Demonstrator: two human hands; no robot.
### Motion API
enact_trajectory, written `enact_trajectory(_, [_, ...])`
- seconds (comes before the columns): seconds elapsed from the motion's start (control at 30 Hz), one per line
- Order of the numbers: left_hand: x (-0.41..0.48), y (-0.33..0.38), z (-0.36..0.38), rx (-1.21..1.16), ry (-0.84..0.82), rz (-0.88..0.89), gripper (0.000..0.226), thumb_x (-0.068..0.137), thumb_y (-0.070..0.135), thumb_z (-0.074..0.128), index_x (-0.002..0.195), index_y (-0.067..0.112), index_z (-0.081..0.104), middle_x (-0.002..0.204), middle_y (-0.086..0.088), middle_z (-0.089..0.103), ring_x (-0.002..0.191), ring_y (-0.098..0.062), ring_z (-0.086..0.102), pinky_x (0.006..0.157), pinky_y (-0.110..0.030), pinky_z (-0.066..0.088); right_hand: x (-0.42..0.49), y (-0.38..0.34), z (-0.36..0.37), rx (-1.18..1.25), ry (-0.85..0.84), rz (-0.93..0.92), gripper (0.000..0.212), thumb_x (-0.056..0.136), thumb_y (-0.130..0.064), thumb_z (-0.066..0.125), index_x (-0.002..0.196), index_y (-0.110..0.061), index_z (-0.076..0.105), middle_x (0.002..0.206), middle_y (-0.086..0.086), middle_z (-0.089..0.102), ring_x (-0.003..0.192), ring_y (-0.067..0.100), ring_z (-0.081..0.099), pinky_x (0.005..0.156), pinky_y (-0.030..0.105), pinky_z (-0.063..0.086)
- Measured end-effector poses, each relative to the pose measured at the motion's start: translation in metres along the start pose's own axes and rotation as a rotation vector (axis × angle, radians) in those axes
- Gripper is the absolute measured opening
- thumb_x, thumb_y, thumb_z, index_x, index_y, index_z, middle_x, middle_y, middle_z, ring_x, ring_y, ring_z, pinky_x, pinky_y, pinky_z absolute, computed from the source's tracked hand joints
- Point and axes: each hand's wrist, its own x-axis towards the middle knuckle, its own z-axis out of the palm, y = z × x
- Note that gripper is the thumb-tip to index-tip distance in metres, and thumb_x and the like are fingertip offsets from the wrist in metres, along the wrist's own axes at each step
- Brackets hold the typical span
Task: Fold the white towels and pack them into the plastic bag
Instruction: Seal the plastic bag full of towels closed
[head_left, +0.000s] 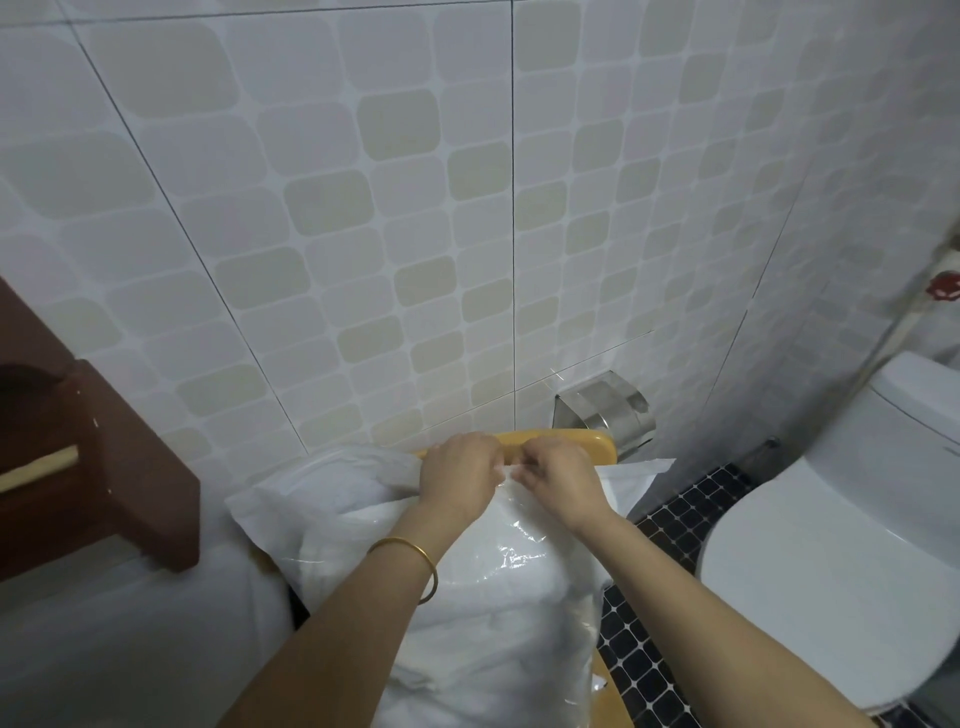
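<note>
Ahead, the pale tiled wall (363, 208) stands just behind the far edge of the yellow wooden stool (571, 441), so little room is left beyond the hands. To the left a dark brown wooden cabinet (104, 467) juts close to the stool's side, and to the right a white toilet (831, 545) sits across a strip of black mosaic floor (675, 514). A shiny metal paper holder (608, 410) is fixed to the wall just above the stool's far right corner. The clear plastic bag (524, 561) rests on the stool between the person's forearms, stuffed with folded white towels (493, 649) that show through its film. Its far rim lies under both hands. The left hand (460, 480), with a gold bangle (410, 561) on its wrist, has its fingers curled down over the bag's rim and grips it. The right hand (563, 480), just beside it, pinches the same rim, its knuckles nearly touching the left. More white cloth (311, 499) spreads out from under the bag toward the cabinet
</note>
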Motion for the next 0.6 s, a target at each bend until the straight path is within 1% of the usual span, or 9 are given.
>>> enact_trajectory(0.07, [0.001, -0.005, -0.007, -0.029, -0.089, -0.028, 0.016, 0.087, 0.027, 0.062, 0.102, 0.020, 0.063, 0.110, 0.000, 0.061, 0.107, -0.022, 0.055, 0.085, -0.032, 0.043, 0.001, 0.000, -0.001, 0.010, -0.021, 0.023, 0.007, 0.082, -0.013, 0.063, 0.076, -0.010, 0.062, 0.075, -0.005, 0.057, 0.083, 0.022, 0.056, 0.069, 0.032, 0.038])
enact_trajectory(0.13, [0.001, -0.010, -0.012, -0.007, -0.134, -0.042, 0.020, 0.086, 0.028, 0.064, 0.105, 0.021, 0.061, 0.113, 0.000, 0.059, 0.109, -0.023, 0.055, 0.085, -0.032, 0.043, 0.003, 0.000, -0.002, 0.031, -0.043, 0.045, 0.006, 0.082, -0.013, 0.063, 0.076, -0.014, 0.062, 0.075, -0.009, 0.056, 0.084, 0.021, 0.057, 0.072, 0.032, 0.043])
enact_trajectory(0.2, [-0.001, -0.014, -0.014, 0.004, -0.127, -0.052, 0.013, 0.087, 0.025, 0.063, 0.100, 0.021, 0.062, 0.111, -0.001, 0.060, 0.106, -0.023, 0.056, 0.084, -0.032, 0.044, 0.004, -0.002, -0.002, 0.035, -0.066, 0.042, 0.008, 0.080, -0.014, 0.064, 0.075, -0.020, 0.060, 0.077, -0.012, 0.055, 0.086, 0.019, 0.057, 0.074, 0.033, 0.044])
enact_trajectory(0.27, [-0.003, -0.015, -0.013, 0.006, -0.101, -0.052, 0.009, 0.089, 0.022, 0.061, 0.097, 0.021, 0.062, 0.109, -0.002, 0.062, 0.104, -0.024, 0.058, 0.083, -0.032, 0.045, 0.005, -0.005, -0.002, 0.024, -0.076, 0.031, 0.010, 0.079, -0.017, 0.066, 0.075, -0.023, 0.059, 0.077, -0.013, 0.054, 0.085, 0.017, 0.056, 0.073, 0.031, 0.042])
enact_trajectory(0.33, [-0.005, -0.015, -0.013, 0.013, -0.068, -0.048, 0.009, 0.089, 0.022, 0.060, 0.098, 0.020, 0.063, 0.107, -0.002, 0.063, 0.102, -0.025, 0.059, 0.081, -0.032, 0.045, 0.006, -0.009, 0.000, -0.003, -0.078, 0.023, 0.006, 0.081, -0.018, 0.064, 0.075, -0.021, 0.062, 0.077, -0.012, 0.053, 0.084, 0.016, 0.055, 0.069, 0.030, 0.039])
enact_trajectory(0.43, [-0.006, -0.014, -0.013, 0.021, -0.032, -0.038, 0.006, 0.090, 0.023, 0.060, 0.095, 0.021, 0.062, 0.103, -0.002, 0.064, 0.099, -0.025, 0.059, 0.077, -0.032, 0.043, 0.008, -0.012, 0.001, -0.025, -0.073, 0.011, 0.008, 0.083, -0.017, 0.062, 0.075, -0.020, 0.061, 0.076, -0.010, 0.051, 0.084, 0.018, 0.054, 0.065, 0.028, 0.032])
enact_trajectory(0.53, [-0.004, -0.014, -0.013, 0.031, -0.014, -0.026, 0.005, 0.090, 0.023, 0.058, 0.094, 0.022, 0.061, 0.102, -0.002, 0.064, 0.098, -0.025, 0.059, 0.075, -0.031, 0.041, 0.008, -0.012, -0.001, -0.051, -0.064, -0.006, 0.010, 0.084, -0.018, 0.060, 0.074, -0.020, 0.059, 0.075, -0.009, 0.051, 0.083, 0.020, 0.054, 0.066, 0.031, 0.035])
enact_trajectory(0.6, [-0.004, -0.013, -0.013, 0.048, -0.009, -0.013, 0.008, 0.091, 0.023, 0.056, 0.096, 0.022, 0.061, 0.104, -0.001, 0.064, 0.099, -0.025, 0.059, 0.074, -0.031, 0.040, 0.007, -0.012, 0.000, -0.079, -0.045, -0.015, 0.011, 0.085, -0.018, 0.058, 0.075, -0.018, 0.059, 0.074, -0.008, 0.050, 0.080, 0.020, 0.052, 0.065, 0.032, 0.034])
